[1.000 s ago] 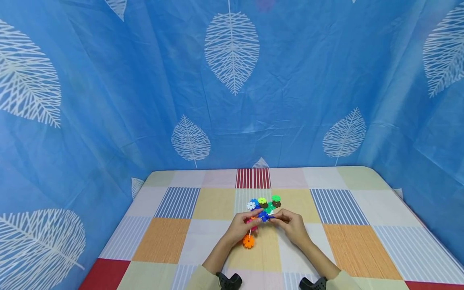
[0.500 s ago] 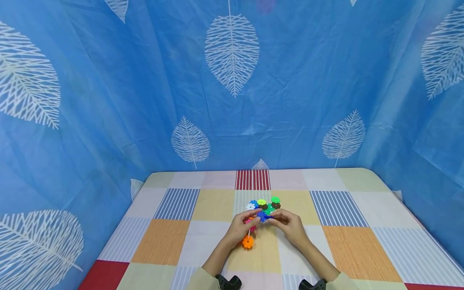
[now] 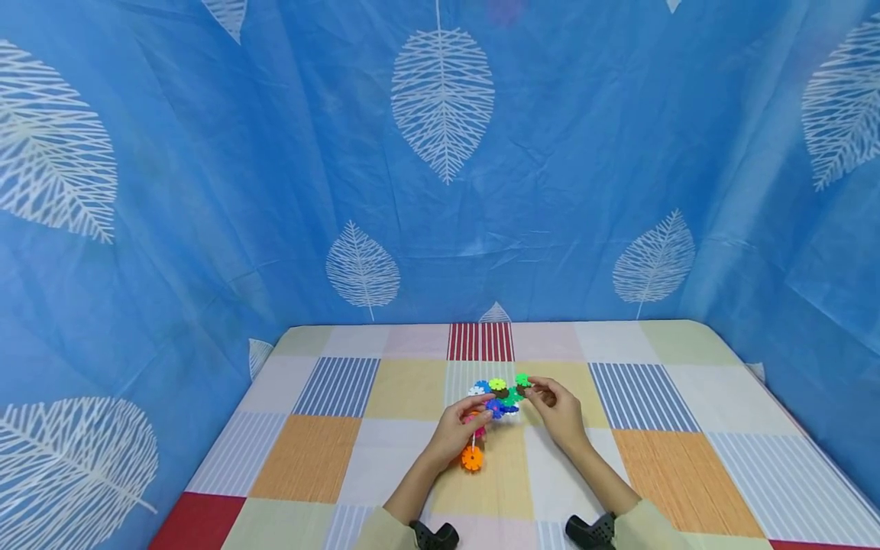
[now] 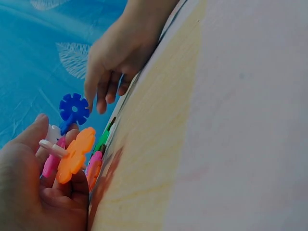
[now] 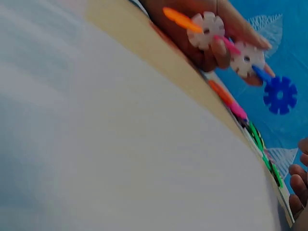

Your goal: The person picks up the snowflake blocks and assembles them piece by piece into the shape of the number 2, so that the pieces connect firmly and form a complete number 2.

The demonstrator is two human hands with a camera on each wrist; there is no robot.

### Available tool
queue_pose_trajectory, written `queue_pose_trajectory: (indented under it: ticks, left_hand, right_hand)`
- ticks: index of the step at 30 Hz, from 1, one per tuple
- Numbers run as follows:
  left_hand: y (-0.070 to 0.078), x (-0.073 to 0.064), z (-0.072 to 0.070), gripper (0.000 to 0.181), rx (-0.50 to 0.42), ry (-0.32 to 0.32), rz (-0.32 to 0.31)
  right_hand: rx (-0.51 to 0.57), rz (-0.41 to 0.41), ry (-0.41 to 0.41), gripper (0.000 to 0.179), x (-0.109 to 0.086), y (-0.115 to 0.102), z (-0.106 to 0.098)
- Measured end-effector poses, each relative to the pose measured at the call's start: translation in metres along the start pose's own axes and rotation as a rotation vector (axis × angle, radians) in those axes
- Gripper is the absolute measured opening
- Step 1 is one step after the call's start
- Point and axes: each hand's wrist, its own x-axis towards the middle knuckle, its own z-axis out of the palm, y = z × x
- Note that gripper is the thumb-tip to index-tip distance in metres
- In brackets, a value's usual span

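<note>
In the head view my left hand (image 3: 454, 437) grips a chain of notched flower-shaped plastic discs slotted together. The chain's orange disc (image 4: 77, 156) hangs toward me, and a dark blue disc (image 4: 73, 109) forms its far end. White discs (image 5: 206, 31) and a pink disc (image 5: 228, 44) sit between them. My right hand (image 3: 562, 420) hovers at the right side of loose discs, its fingertips near a bright green disc (image 3: 522, 379). In the left wrist view its fingers hang loosely curled with nothing between them. Whether they touch the green disc, I cannot tell.
Loose discs lie beyond my left hand on the checked tablecloth (image 3: 392, 458), among them a yellow-green disc (image 3: 497, 383) and a white disc (image 3: 476, 390). A blue curtain (image 3: 550, 153) with white leaf prints surrounds the table.
My right hand has let go of the blue disc at the chain's end and moved away and slightly right, toward the green discs. The left hand still holds the chain in nearly the same place.
</note>
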Motion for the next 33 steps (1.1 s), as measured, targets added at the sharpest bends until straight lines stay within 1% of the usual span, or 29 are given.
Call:
queue_pose_trajectory:
  ticks: [1, 4, 8, 11, 13, 17, 20, 22, 25, 27, 30, 33]
  left_hand:
    - [0.001, -0.001, 0.000, 0.036, 0.005, -0.001, 0.000]
    - [0.011, -0.005, 0.002, 0.035, 0.007, -0.011, 0.011]
    - [0.026, -0.011, 0.003, 0.036, 0.016, -0.019, 0.019]
    - [0.029, -0.011, 0.002, 0.036, 0.015, -0.020, 0.019]
    - [0.029, -0.011, 0.002, 0.037, -0.006, -0.022, 0.022]
    - [0.027, -0.010, 0.001, 0.037, -0.060, -0.035, 0.020]
    - [0.026, -0.010, 0.001, 0.037, -0.094, -0.043, 0.015]
    - [0.026, -0.009, 0.001, 0.037, -0.107, -0.044, 0.010]
    - [0.026, -0.009, 0.001, 0.037, -0.106, -0.043, 0.001]
    - [0.026, -0.009, 0.001, 0.036, -0.107, -0.043, -0.002]
    - [0.025, -0.009, 0.002, 0.036, -0.127, -0.033, -0.002]
    - [0.024, -0.008, 0.002, 0.035, -0.144, -0.023, -0.001]
  right_hand:
    - [-0.019, 0.001, -0.005, 0.024, 0.003, 0.002, -0.001]
    - [-0.079, 0.016, -0.034, 0.029, 0.015, 0.007, -0.002]
    - [-0.169, 0.045, -0.113, 0.036, 0.029, 0.013, 0.000]
    - [-0.237, 0.053, -0.169, 0.038, 0.036, 0.016, 0.002]
    - [-0.275, 0.056, -0.185, 0.036, 0.038, 0.017, 0.004]
    - [-0.311, 0.068, -0.178, 0.030, 0.038, 0.018, 0.006]
    - [-0.286, 0.080, -0.148, 0.027, 0.037, 0.018, 0.006]
    - [-0.243, 0.098, -0.123, 0.023, 0.035, 0.017, 0.004]
    - [-0.166, 0.157, -0.074, 0.019, 0.031, 0.015, 0.001]
    - [-0.103, 0.209, -0.056, 0.018, 0.027, 0.012, -0.002]
    - [-0.003, 0.282, -0.053, 0.022, 0.018, 0.005, -0.005]
    - [0.147, 0.356, -0.064, 0.026, 0.009, -0.005, -0.006]
